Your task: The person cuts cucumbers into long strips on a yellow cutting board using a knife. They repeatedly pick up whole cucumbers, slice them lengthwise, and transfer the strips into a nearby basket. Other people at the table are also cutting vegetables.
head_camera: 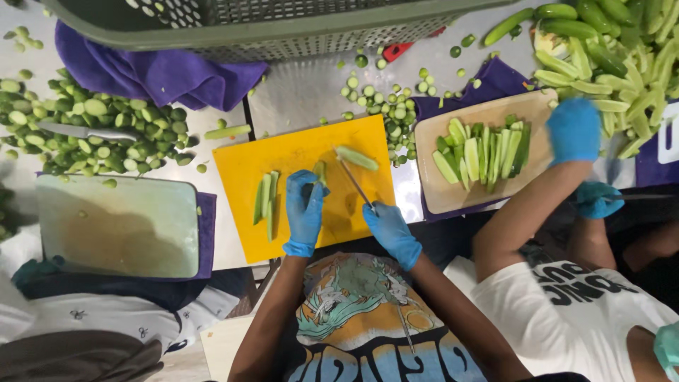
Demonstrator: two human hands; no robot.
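Far left: pile of cut cucumber ends (pixel 92 134) with a knife (pixel 85 131) lying on it, partly buried. Below it a pale green board (pixel 117 226), its surface blurred. Center: my yellow cutting board (pixel 240 177) carries cucumber strips (pixel 267 201). My left hand (pixel 305 212), blue glove, fingers pressed together, pins a cucumber piece (pixel 320 172) that is mostly hidden under the fingertips. My right hand (pixel 390 230) is closed around a knife handle, hidden in the fist; the thin blade (pixel 351 180) points to a cucumber half (pixel 356 158). Right: a co-worker's wooden board (pixel 431 141) with strips, their gloved hand (pixel 574 131) motion-blurred. Whole cucumbers (pixel 622 49) cut off at the corner.
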